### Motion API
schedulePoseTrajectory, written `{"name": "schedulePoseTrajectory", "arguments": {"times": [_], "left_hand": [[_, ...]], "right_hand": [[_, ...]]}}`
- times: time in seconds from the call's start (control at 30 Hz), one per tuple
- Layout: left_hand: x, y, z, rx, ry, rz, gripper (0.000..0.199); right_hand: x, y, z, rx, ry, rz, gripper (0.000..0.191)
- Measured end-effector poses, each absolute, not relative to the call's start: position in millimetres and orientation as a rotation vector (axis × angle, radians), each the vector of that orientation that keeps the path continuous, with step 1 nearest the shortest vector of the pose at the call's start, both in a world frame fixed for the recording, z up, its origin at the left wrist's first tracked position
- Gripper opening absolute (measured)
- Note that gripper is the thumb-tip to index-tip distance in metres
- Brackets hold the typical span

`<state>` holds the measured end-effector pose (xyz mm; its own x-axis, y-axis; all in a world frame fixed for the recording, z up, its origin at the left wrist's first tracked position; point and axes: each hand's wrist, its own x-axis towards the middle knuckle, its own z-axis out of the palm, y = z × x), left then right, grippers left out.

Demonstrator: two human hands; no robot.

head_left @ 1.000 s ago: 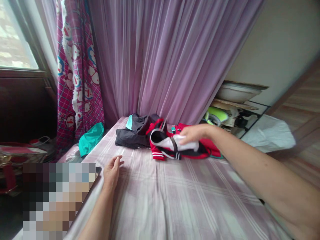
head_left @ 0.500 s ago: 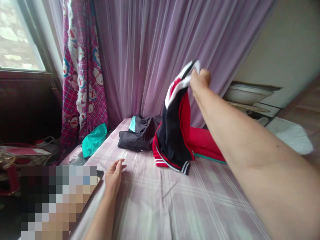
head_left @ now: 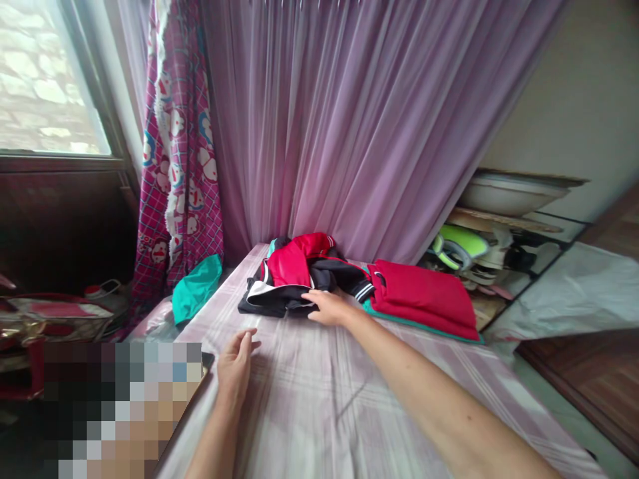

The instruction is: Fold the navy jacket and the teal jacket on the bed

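Note:
A red, black and white jacket [head_left: 292, 266] lies crumpled at the far end of the bed, on top of a dark garment [head_left: 259, 309]. My right hand [head_left: 327, 308] is at the jacket's near right side with its fingers stretched out and apart; it may be touching the cloth. My left hand [head_left: 237, 359] hovers low over the checked sheet [head_left: 309, 392], fingers loosely bent and holding nothing. Right of the jacket lies a folded red garment [head_left: 424, 296] with a green edge, close to the jacket's striped cuff.
Purple curtains [head_left: 324, 120] hang behind the bed. A teal cloth [head_left: 197, 289] lies at the left edge beside a patterned pink curtain [head_left: 174, 166]. On the right stands a rack with a pale basin [head_left: 514, 193] and a bright green visor [head_left: 459, 246]. A blurred patch covers the lower left.
My right hand has lowered the jacket from mid-air onto the dark garment and let go of it. My left hand has hardly moved. The view has tilted slightly.

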<state>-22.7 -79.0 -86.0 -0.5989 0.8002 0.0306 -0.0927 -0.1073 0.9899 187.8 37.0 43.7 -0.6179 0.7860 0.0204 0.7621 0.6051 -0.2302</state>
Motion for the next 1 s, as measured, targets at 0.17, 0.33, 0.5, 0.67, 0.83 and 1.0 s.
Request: {"name": "schedulePoseTrajectory", "arguments": {"times": [0.17,0.33,0.5,0.67,0.83,1.0], "left_hand": [[-21.8,-79.1,-85.1,0.811,1.551,1.757,0.058],[-20.0,-79.4,-83.4,0.816,1.530,1.759,0.059],[-20.1,-81.0,-82.3,0.831,1.544,1.730,0.059],[-19.8,-82.3,-79.2,0.847,1.600,1.700,0.061],[-19.2,-82.4,-76.7,0.852,1.627,1.675,0.059],[-18.7,-81.7,-77.4,0.876,1.636,1.683,0.056]], "right_hand": [[238.1,35.8,24.2,-1.708,-2.403,0.190,0.034],[332.7,56.6,38.8,-2.122,-2.057,-0.078,0.046],[400.8,59.9,17.6,-2.351,-1.966,-0.397,0.058],[417.9,72.4,18.1,-2.266,-2.124,-0.503,0.027],[411.1,59.1,48.1,-2.138,-2.267,-0.442,0.025],[380.6,5.5,60.6,-1.575,-2.678,0.254,0.027]]}}
